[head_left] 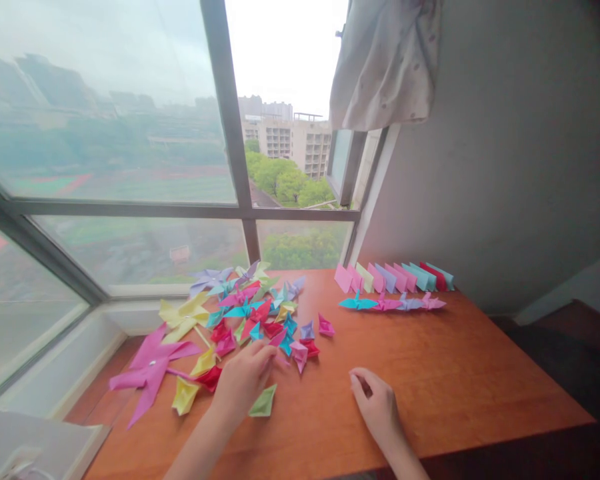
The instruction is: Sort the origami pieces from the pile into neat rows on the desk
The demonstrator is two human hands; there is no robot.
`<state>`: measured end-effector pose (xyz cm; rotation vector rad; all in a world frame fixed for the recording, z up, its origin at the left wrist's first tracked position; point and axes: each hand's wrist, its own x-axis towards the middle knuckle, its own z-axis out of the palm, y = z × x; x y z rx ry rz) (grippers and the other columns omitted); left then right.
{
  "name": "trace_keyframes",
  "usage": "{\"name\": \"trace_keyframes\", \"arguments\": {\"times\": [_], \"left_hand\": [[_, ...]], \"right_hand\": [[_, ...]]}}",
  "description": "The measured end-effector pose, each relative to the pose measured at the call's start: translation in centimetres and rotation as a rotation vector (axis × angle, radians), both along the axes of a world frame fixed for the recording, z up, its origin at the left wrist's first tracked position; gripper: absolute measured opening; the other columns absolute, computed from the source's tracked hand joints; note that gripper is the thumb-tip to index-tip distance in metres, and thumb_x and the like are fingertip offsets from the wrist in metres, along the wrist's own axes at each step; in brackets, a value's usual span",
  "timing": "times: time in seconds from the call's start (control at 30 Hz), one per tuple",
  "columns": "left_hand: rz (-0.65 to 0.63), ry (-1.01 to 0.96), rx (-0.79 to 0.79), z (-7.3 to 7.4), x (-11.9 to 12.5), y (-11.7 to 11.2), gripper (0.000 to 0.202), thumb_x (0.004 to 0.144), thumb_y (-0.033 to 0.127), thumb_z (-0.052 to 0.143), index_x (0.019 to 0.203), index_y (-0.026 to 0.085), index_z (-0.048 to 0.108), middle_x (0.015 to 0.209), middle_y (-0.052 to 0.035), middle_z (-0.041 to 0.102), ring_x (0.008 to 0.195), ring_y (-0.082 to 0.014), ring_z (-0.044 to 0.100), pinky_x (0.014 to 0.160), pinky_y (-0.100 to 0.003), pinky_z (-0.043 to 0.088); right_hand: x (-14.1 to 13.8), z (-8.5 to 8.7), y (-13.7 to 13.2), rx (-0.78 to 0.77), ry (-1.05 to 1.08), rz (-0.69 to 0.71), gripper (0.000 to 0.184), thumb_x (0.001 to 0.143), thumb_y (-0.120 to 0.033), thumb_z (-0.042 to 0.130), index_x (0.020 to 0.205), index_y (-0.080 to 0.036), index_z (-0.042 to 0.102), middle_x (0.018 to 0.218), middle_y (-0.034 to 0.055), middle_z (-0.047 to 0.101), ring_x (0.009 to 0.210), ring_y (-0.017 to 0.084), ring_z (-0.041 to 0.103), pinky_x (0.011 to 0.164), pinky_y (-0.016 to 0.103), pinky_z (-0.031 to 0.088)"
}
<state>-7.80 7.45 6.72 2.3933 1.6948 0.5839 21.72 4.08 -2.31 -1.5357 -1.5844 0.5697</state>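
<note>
My left hand (244, 380) reaches into a heap of coloured folded-paper shapes (260, 313) on the wooden table (430, 380). Its fingertips pinch at a small pink piece (281, 360) at the heap's near edge. A green folded piece (264, 402) lies just right of that wrist. My right hand (375, 403) rests on bare wood to the right, fingers loosely curled, nothing visible in it. A large magenta paper pinwheel (153, 367) and a yellow pinwheel (185, 315) lie at the left of the heap.
At the back right a row of folded paper sheets (395, 277) stands upright, with several paper cranes (390, 303) lined up in front. A big window (130, 167) runs behind the table; a curtain (385, 60) hangs top right. The grey wall (520, 147) bounds the right side.
</note>
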Motion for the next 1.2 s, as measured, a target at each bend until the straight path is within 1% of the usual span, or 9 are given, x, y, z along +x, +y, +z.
{"name": "trace_keyframes", "arguments": {"times": [0.1,0.27,0.4,0.5,0.67,0.73,0.93,1.1,1.2], "left_hand": [[0.014,-0.098,0.040,0.8,-0.1,-0.4,0.024,0.096,0.026,0.043,0.093,0.024,0.067,0.088,-0.0013,0.066,0.069,-0.0137,0.061,0.060,-0.022,0.042],[-0.004,-0.462,-0.005,2.3,0.7,-1.5,0.017,0.090,0.024,0.054,0.086,0.021,0.070,0.083,-0.0033,0.064,0.069,-0.0144,0.057,0.060,-0.022,0.043],[-0.033,-0.715,-0.110,2.9,2.1,-2.5,0.018,0.088,0.029,0.060,0.079,0.018,0.071,0.076,-0.0040,0.060,0.064,-0.0144,0.052,0.057,-0.023,0.041],[-0.069,-0.802,-0.201,2.7,3.4,-3.4,0.021,0.088,0.032,0.062,0.076,0.017,0.071,0.071,-0.0032,0.057,0.062,-0.0138,0.050,0.057,-0.023,0.038],[-0.162,-0.872,-0.323,1.5,5.6,-4.8,0.024,0.087,0.036,0.064,0.074,0.016,0.070,0.072,-0.0037,0.056,0.065,-0.0143,0.050,0.059,-0.023,0.038],[-0.165,-0.882,-0.338,0.8,6.2,-5.2,0.025,0.086,0.038,0.065,0.076,0.016,0.070,0.073,-0.0036,0.057,0.064,-0.0141,0.049,0.058,-0.023,0.038],[0.028,-0.914,-0.417,-1.3,7.2,-6.5,0.036,0.085,0.046,0.063,0.110,0.019,0.066,0.094,-0.0069,0.065,0.071,-0.0167,0.056,0.062,-0.024,0.044],[-0.066,-0.896,-0.578,-2.9,8.4,-7.7,0.037,0.086,0.050,0.060,0.080,0.015,0.070,0.073,-0.0040,0.064,0.067,-0.0164,0.053,0.061,-0.023,0.041],[-0.091,-0.981,-0.610,-3.8,9.1,-7.9,0.042,0.084,0.055,0.059,0.076,0.015,0.069,0.069,-0.0030,0.060,0.065,-0.0155,0.049,0.061,-0.023,0.040]], "right_hand": [[-0.1,0.2,0.1,-0.012,0.026,-0.011,0.033,0.091,-0.044,0.049,0.083,-0.020,0.070,0.082,0.0082,0.072,0.073,0.021,0.067,0.068,0.028,0.052],[-0.1,0.9,0.3,-0.075,0.123,-0.025,0.036,0.087,-0.051,0.055,0.079,-0.020,0.071,0.076,0.0074,0.071,0.068,0.021,0.066,0.065,0.029,0.051],[-0.8,2.4,0.0,-0.186,0.350,0.011,0.040,0.082,-0.057,0.060,0.080,-0.018,0.071,0.070,0.0060,0.068,0.065,0.020,0.063,0.060,0.027,0.049],[-1.8,3.9,-0.6,-0.316,0.568,0.132,0.045,0.081,-0.061,0.061,0.082,-0.017,0.071,0.067,0.0041,0.065,0.058,0.015,0.057,0.050,0.023,0.042],[-3.6,5.7,-1.7,-0.455,0.751,0.398,0.050,0.083,-0.064,0.057,0.085,-0.016,0.070,0.069,0.0025,0.062,0.059,0.012,0.052,0.050,0.020,0.037],[-4.0,5.7,-2.0,-0.466,0.769,0.428,0.047,0.082,-0.062,0.061,0.078,-0.015,0.068,0.066,0.0007,0.060,0.058,0.011,0.051,0.054,0.020,0.038],[-3.9,4.3,-2.4,-0.399,0.772,0.199,0.043,0.078,-0.059,0.067,0.074,-0.016,0.067,0.067,0.0015,0.065,0.062,0.014,0.056,0.059,0.022,0.043],[-3.7,4.1,-3.0,-0.374,0.757,0.096,0.043,0.077,-0.060,0.067,0.077,-0.017,0.068,0.076,0.0051,0.069,0.074,0.020,0.063,0.069,0.027,0.050],[-3.7,4.1,-3.2,-0.401,0.855,0.044,0.042,0.071,-0.058,0.073,0.077,-0.017,0.065,0.072,0.0033,0.066,0.067,0.018,0.062,0.061,0.026,0.049]]}}
